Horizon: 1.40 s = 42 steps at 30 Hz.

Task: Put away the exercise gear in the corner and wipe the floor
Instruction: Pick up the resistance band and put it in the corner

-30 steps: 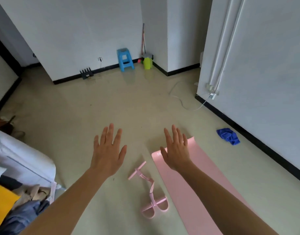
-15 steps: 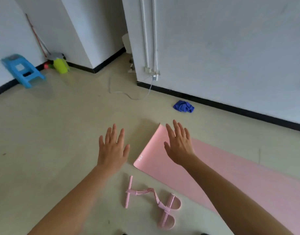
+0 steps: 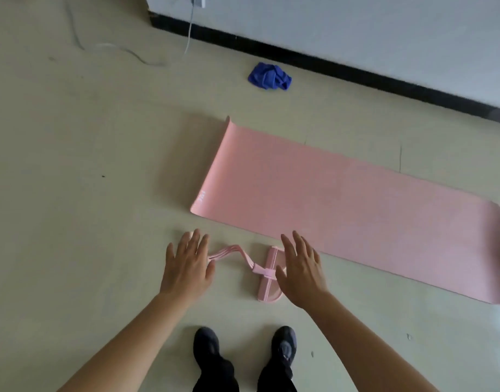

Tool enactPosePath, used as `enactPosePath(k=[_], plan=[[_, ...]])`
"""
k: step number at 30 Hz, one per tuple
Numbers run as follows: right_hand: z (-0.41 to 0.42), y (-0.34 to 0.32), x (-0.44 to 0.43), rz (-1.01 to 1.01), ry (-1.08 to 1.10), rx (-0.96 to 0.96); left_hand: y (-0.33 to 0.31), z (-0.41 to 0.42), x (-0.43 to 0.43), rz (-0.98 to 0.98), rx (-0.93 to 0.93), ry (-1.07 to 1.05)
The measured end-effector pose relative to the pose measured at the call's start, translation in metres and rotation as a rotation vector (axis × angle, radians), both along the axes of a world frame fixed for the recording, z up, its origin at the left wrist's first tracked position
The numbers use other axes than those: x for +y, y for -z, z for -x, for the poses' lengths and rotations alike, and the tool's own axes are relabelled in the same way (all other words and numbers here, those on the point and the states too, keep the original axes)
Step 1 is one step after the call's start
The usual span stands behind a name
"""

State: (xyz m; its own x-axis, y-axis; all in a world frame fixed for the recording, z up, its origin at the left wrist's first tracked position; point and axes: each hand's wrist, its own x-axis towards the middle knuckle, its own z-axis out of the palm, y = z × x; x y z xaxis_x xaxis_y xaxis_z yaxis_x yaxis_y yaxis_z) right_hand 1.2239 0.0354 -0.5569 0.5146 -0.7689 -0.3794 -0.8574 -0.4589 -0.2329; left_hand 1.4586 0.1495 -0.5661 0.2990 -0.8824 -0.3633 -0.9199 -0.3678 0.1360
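Bare floor [image 3: 73, 193] stretches wide to the left of the pink mat [image 3: 342, 199]. The pink pull band [image 3: 266, 278] lies just beside the mat's near edge, ahead of two shoes [image 3: 206, 346]. A blue cloth [image 3: 270, 76] and a cable [image 3: 189, 32] lie near the wall [image 3: 356, 24].

Home room: yoga mat [image 3: 342, 202], bare floor [image 3: 73, 165]

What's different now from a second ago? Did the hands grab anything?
The view turned right and tipped down, so two black shoes now show. The left hand and right hand came down over the ends of the pink pull band, open, gripping nothing. The pink mat, band and blue cloth stayed put on the floor.
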Motion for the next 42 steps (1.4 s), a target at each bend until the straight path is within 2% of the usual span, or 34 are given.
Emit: enactPosePath(k=[8,12,15,18,22,24,26,28,31,35,38,40,42], plan=[[0.008,0.311,0.022,-0.08,-0.016,-0.003,0.3,0.02,0.016,-0.123,-0.016,0.164],[0.012,0.444,0.034,-0.122,-0.022,0.017,0.434,0.025,0.011,-0.171,-0.014,0.107],[0.009,0.523,0.041,-0.117,-0.037,0.024,0.514,0.023,0.006,-0.165,-0.008,0.035],[0.005,0.581,0.047,-0.068,-0.015,0.041,0.58,0.013,0.01,-0.213,-0.088,-0.022],[0.008,0.621,0.056,0.164,-0.09,0.017,0.623,0.006,0.019,-0.028,-0.257,-0.008],[0.009,0.611,0.059,0.179,-0.104,0.013,0.615,0.01,0.025,0.044,-0.232,-0.004],[0.011,0.585,0.062,0.161,-0.08,0.014,0.586,0.013,0.031,0.038,-0.155,-0.034],[0.014,0.546,0.065,0.145,-0.054,0.011,0.548,0.017,0.041,0.015,-0.057,-0.139],[0.02,0.47,0.063,0.12,-0.021,-0.035,0.47,0.025,0.049,0.114,0.047,-0.288],[0.023,0.342,0.044,0.201,-0.014,-0.149,0.33,0.03,0.037,0.275,0.202,-0.537],[0.024,0.227,0.022,0.274,-0.032,-0.218,0.201,0.034,0.013,0.409,0.369,-0.783],[0.024,0.144,0.009,0.287,-0.043,-0.251,0.112,0.034,-0.002,0.471,0.47,-0.837],[0.025,0.063,0.0,0.301,-0.051,-0.292,0.029,0.035,-0.015,0.483,0.552,-0.786]])
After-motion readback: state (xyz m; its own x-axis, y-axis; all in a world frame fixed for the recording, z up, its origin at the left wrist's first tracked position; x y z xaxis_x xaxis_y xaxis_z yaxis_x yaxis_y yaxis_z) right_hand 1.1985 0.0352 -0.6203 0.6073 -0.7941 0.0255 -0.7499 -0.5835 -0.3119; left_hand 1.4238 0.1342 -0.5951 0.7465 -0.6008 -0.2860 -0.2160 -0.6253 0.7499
